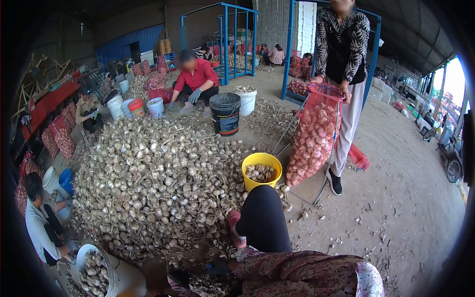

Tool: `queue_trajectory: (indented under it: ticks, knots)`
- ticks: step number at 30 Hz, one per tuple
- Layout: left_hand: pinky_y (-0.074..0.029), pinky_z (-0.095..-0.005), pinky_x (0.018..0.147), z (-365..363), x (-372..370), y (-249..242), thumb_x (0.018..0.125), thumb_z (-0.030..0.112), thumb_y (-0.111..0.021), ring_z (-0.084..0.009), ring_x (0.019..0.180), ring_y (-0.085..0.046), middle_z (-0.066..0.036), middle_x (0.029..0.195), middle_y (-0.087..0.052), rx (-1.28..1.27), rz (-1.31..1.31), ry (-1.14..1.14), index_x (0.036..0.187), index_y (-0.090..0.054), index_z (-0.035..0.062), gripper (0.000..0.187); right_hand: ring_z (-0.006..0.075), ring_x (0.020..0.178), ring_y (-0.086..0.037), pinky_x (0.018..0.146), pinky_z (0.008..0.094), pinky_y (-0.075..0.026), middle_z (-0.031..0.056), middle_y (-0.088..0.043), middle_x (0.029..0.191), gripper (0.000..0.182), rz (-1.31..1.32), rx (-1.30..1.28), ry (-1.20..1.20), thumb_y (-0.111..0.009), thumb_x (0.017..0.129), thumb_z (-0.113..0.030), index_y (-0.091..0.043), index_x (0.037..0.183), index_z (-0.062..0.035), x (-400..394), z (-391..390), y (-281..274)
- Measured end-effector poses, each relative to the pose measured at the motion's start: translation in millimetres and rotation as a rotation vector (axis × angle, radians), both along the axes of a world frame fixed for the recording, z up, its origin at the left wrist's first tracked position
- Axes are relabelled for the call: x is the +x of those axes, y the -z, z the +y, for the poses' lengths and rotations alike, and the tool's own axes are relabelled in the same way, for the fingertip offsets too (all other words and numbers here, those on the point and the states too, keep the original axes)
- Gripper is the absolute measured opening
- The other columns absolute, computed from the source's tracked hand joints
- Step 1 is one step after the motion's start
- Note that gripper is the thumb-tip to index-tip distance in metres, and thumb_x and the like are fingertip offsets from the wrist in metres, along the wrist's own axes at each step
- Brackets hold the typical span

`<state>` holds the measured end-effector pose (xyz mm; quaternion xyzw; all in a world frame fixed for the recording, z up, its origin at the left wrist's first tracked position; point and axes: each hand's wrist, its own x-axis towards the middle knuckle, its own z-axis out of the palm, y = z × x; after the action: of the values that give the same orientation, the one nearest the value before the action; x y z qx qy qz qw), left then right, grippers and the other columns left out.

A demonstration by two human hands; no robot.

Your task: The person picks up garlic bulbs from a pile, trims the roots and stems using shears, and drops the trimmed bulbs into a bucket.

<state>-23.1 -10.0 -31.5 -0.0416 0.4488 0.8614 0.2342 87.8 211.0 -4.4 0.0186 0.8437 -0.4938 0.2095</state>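
Observation:
A large heap of garlic bulbs [158,173] lies on the floor right in front of me. At the bottom of the view my right hand [218,267], in a dark glove, reaches out of a patterned sleeve low beside the heap. My left hand [177,275] is close by in the shadow, near loose garlic and scraps. The fingers of both hands are too dark to make out, so whether they hold anything is not visible. A yellow bucket [250,184] partly filled with garlic stands beyond my knee. To the left, a white bucket [111,272] of bulbs leans over.
A co-worker at the right holds a red mesh sack [314,138] of garlic on a metal stand. Another, in a red shirt [199,74], crouches behind the heap near a black bucket [225,116]. Someone sits at the left [42,222]. Blue metal frames [226,44] stand behind.

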Motion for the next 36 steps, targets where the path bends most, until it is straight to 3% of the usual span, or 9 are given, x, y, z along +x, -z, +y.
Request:
queue_trajectory:
  ticks: [6, 10, 13, 20, 22, 30, 31, 33, 36]
  knots:
    - [-0.048, -0.0239, 0.062, 25, 13, -57, 0.090, 0.023, -0.053, -0.0116, 0.074, -0.056, -0.005, 0.093, -0.061, 0.226, -0.093, -0.033, 0.111, -0.058, 0.0122, 0.024, 0.0325, 0.080, -0.063, 0.070, 0.0431, -0.049, 0.0162, -0.064, 0.086, 0.047, 0.098, 0.027, 0.056, -0.061, 0.081, -0.042, -0.053, 0.116, -0.0109, -2, -1, -24]
    - [-0.053, -0.0309, 0.074, 15, 4, -18, 0.086, 0.041, -0.057, -0.0215, 0.089, -0.061, -0.009, 0.107, -0.062, 0.632, -0.163, 0.140, 0.104, -0.060, 0.0122, 0.034, 0.0318, 0.075, -0.061, 0.067, 0.0419, -0.047, 0.0151, -0.062, 0.081, 0.042, 0.043, 0.192, 0.070, -0.064, 0.078, -0.048, -0.057, 0.090, -0.0081, -3, 1, -26]
    - [-0.046, -0.0318, 0.060, 29, 9, -46, 0.080, 0.066, -0.050, -0.0209, 0.073, -0.058, -0.006, 0.083, -0.060, 0.296, -0.401, -0.159, 0.088, -0.058, 0.0115, 0.055, 0.0339, 0.086, -0.063, 0.075, 0.0416, -0.049, 0.0167, -0.064, 0.089, 0.044, 0.006, 0.066, 0.155, -0.067, 0.076, -0.042, -0.058, 0.100, -0.0068, -7, 1, -45]
    - [-0.048, -0.0375, 0.070, 40, 9, -29, 0.088, 0.057, -0.044, -0.0259, 0.082, -0.059, -0.011, 0.089, -0.061, 0.251, -0.386, -0.101, 0.107, -0.058, 0.0072, 0.055, 0.0310, 0.096, -0.061, 0.084, 0.0391, -0.048, 0.0167, -0.062, 0.104, 0.057, 0.013, 0.066, 0.097, -0.068, 0.079, -0.040, -0.049, 0.121, -0.0051, -19, 3, -33]
    - [-0.050, -0.0389, 0.081, 24, 8, 14, 0.095, 0.041, -0.042, -0.0262, 0.090, -0.061, -0.012, 0.098, -0.063, -0.524, 0.530, 0.073, 0.115, -0.056, 0.0039, 0.045, 0.0279, 0.101, -0.059, 0.087, 0.0370, -0.046, 0.0182, -0.060, 0.112, 0.057, -0.022, 0.037, 0.084, -0.067, 0.082, -0.033, -0.047, 0.124, -0.0015, -23, 3, -27]
    - [-0.051, -0.0333, 0.086, 31, 11, -21, 0.092, 0.011, -0.054, -0.0233, 0.102, -0.062, -0.014, 0.113, -0.062, -0.281, -0.157, -0.137, 0.120, -0.054, 0.0005, 0.030, 0.0295, 0.076, -0.065, 0.070, 0.0394, -0.051, 0.0140, -0.066, 0.083, 0.046, -0.002, 0.155, 0.036, -0.066, 0.080, -0.044, -0.060, 0.102, -0.0045, -32, 8, -13]
    - [-0.050, -0.0325, 0.085, 17, 14, 53, 0.090, 0.014, -0.056, -0.0220, 0.102, -0.062, -0.013, 0.111, -0.063, -0.296, 0.135, -0.128, 0.119, -0.054, 0.0041, 0.031, 0.0240, 0.065, -0.061, 0.060, 0.0369, -0.049, 0.0107, -0.063, 0.076, 0.038, -0.227, -0.115, 0.128, -0.065, 0.082, -0.039, -0.060, 0.097, -0.0041, -31, 0, -6]
    - [-0.050, -0.0329, 0.085, 33, 16, 9, 0.090, 0.015, -0.054, -0.0213, 0.103, -0.061, -0.013, 0.110, -0.062, -0.513, 0.274, -0.033, 0.122, -0.051, 0.0061, 0.033, 0.0099, 0.043, -0.046, 0.042, 0.0280, -0.039, 0.0018, -0.054, 0.063, 0.023, -0.591, -0.681, 0.321, -0.061, 0.089, -0.026, -0.057, 0.087, -0.0038, -29, -14, -5]
    - [-0.051, -0.0357, 0.086, 38, 18, 8, 0.090, 0.016, -0.055, -0.0239, 0.103, -0.061, -0.014, 0.115, -0.059, -0.486, 0.141, -0.043, 0.124, -0.048, 0.0041, 0.036, 0.0090, 0.044, -0.046, 0.042, 0.0275, -0.038, 0.0007, -0.053, 0.062, 0.023, -0.555, -0.713, 0.378, -0.061, 0.089, -0.027, -0.056, 0.085, -0.0047, -28, -25, -18]
